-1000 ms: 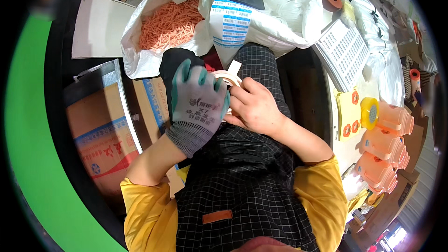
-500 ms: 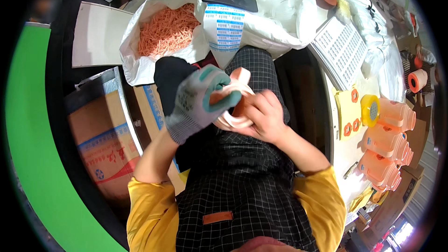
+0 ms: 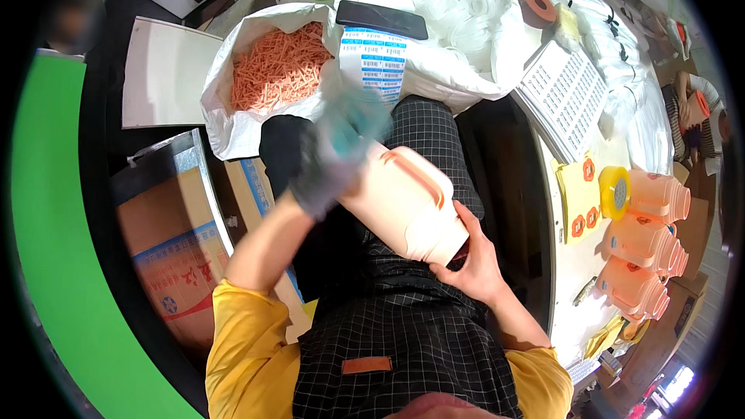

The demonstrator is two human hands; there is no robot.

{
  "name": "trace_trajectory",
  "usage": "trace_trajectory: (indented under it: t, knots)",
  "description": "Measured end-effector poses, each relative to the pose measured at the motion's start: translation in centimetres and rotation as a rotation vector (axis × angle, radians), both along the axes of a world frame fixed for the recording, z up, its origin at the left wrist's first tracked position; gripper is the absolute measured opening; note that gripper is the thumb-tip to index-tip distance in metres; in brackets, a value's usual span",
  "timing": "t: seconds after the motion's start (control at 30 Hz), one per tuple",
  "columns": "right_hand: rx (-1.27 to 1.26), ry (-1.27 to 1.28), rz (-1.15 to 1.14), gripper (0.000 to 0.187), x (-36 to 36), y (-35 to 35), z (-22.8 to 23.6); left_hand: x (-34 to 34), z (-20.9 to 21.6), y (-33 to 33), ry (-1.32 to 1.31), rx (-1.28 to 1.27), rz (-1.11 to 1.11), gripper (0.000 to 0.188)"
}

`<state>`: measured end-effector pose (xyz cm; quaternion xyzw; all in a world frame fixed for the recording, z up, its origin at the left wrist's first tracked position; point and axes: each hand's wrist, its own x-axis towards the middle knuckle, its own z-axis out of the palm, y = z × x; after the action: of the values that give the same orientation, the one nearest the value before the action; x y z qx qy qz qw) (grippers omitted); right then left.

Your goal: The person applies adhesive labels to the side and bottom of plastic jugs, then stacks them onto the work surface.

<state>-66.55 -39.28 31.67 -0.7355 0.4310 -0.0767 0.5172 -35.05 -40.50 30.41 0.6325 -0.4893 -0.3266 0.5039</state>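
A pale pink plastic jug [image 3: 396, 206] with a moulded handle lies tilted across my lap, its narrower end toward the lower right. Around that end my right hand [image 3: 477, 264] is closed, thumb beneath and fingers along the far side. My left hand [image 3: 345, 132], in a grey and teal glove, is smeared by motion at the jug's other end. Whether it touches the jug, and how its fingers are held, I cannot tell. Just beyond the left hand is an open white sack [image 3: 221, 128] of thin pink plastic strips [image 3: 279, 66].
A second sack holds translucent rings [image 3: 442, 4], with a dark phone [image 3: 382, 20] and label sheet [image 3: 372, 62] at its edge. On the right-hand table stand several pink jugs [image 3: 640, 237], yellow tape [image 3: 615, 188] and label sheets [image 3: 563, 93]. A cardboard box [image 3: 174, 264] sits at left.
The jug has turned from its opening facing up to lying lengthwise across my lap. My right hand has shifted down and right; the left has moved up and off the opening.
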Motion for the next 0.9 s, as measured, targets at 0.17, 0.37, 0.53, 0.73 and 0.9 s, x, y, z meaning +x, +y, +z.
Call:
trace_trajectory:
  t: [0.17, 0.37, 0.53, 0.73, 0.9]
  knots:
    - [-0.312, -0.041, 0.182, 0.109, 0.3, -0.9, -0.3, 12.2, -6.2, -10.9, 0.174, 0.122, 0.084, 0.053]
    - [-0.114, -0.099, 0.064, 0.110, -0.6, -0.9, -2.3, 11.8, -6.4, -11.7, -0.092, 0.103, 0.135, 0.036]
    - [0.110, -0.109, 0.065, 0.115, -0.5, -1.5, -1.2, 11.4, -6.2, -10.7, 0.076, 0.154, 0.206, 0.031]
    - [0.472, -0.462, -0.137, 0.115, -0.2, -1.5, -2.2, 8.2, -3.3, -5.0, -0.254, -0.411, 0.408, 0.019]
    - [-0.236, -0.152, 0.051, 0.118, 2.6, 0.4, -3.3, 3.7, 2.3, 7.0, 0.236, 0.057, 0.546, 0.017]
